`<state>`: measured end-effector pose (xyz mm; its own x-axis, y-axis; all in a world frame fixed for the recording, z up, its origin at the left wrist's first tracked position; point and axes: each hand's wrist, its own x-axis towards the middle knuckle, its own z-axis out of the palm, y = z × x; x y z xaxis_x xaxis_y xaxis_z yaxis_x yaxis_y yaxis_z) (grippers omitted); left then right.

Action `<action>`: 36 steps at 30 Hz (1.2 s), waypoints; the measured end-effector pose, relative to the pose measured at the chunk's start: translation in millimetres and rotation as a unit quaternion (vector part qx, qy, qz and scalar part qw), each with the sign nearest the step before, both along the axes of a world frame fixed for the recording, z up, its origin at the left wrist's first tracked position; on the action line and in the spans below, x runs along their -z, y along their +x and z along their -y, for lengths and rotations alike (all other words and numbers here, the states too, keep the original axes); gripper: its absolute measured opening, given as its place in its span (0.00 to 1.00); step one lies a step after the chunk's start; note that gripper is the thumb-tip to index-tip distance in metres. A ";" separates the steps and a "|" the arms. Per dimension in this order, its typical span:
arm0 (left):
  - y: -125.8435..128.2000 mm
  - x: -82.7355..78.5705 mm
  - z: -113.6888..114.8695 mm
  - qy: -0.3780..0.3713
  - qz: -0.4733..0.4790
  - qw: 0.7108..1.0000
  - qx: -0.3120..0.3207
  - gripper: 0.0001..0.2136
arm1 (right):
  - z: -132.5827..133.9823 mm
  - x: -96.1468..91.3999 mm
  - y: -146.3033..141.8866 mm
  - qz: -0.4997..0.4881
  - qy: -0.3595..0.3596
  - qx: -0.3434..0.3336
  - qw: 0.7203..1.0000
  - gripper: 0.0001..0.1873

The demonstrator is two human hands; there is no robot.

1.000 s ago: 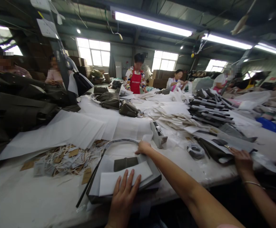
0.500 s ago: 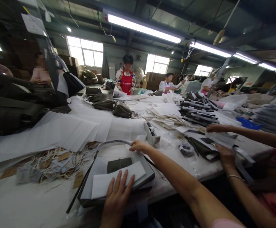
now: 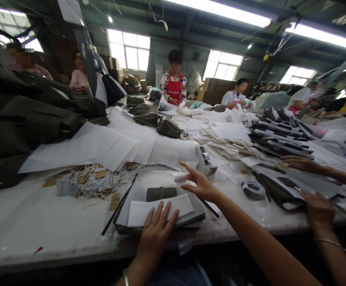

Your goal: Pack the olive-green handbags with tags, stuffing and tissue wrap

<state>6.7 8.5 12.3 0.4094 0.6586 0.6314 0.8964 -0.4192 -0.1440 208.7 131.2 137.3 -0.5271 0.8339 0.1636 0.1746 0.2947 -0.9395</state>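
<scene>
A dark olive handbag (image 3: 198, 216) lies flat on the table in front of me. My left hand (image 3: 159, 222) rests on it with fingers spread, pressing on a folded white foam sheet (image 3: 135, 212). Just above that sheet, a dark olive strap piece (image 3: 161, 193) shows. The bag's handle (image 3: 156, 166), covered in clear wrap, arches away behind it. My right hand (image 3: 201, 184) hovers at the handle's right end, thumb and index finger apart, beside a white wrapped bit. Whether it touches that bit, I cannot tell.
Left of the bag lies a heap of corded tags (image 3: 86, 182), with white foam sheets (image 3: 101, 147) behind. Dark bags (image 3: 35, 127) pile up at far left. On the right, a co-worker's hands (image 3: 319, 208) handle another olive bag (image 3: 283, 192) near a wrapped coil (image 3: 252, 190).
My right hand has come off the handle and its fingers have spread. My left hand stays on the foam sheet. The camera view has swung left.
</scene>
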 end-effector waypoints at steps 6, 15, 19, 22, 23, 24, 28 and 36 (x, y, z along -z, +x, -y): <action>2.2 1.6 0.6 -0.020 0.058 0.998 0.020 0.18 | 94.2 -66.3 40.1 0.161 0.005 -0.251 0.954 0.10; 2.9 2.9 1.3 -0.053 0.066 0.996 0.027 0.12 | 34.1 -3.7 24.8 0.177 0.136 0.048 0.974 0.16; 3.0 1.0 0.8 -0.046 0.072 0.996 0.034 0.12 | 8.1 28.3 -1.2 0.281 0.169 -0.029 0.944 0.26; 3.2 0.4 0.6 -0.040 0.072 0.996 0.035 0.12 | 6.0 35.6 -6.0 0.325 0.157 -0.057 0.931 0.21; 3.3 0.7 0.7 -0.040 0.070 0.996 0.034 0.11 | 6.6 36.8 -6.0 0.334 0.158 -0.056 0.927 0.19; 3.4 1.1 0.7 -0.040 0.069 0.996 0.033 0.11 | 7.3 37.9 -5.8 0.344 0.161 -0.051 0.924 0.17; 3.4 3.4 0.9 -0.039 0.063 0.997 0.031 0.12 | 6.6 42.5 -5.8 0.363 0.182 -0.023 0.914 0.10; 2.8 4.3 -0.5 -0.026 0.053 0.998 0.023 0.14 | -6.1 35.1 -8.4 0.335 0.215 -0.025 0.917 0.12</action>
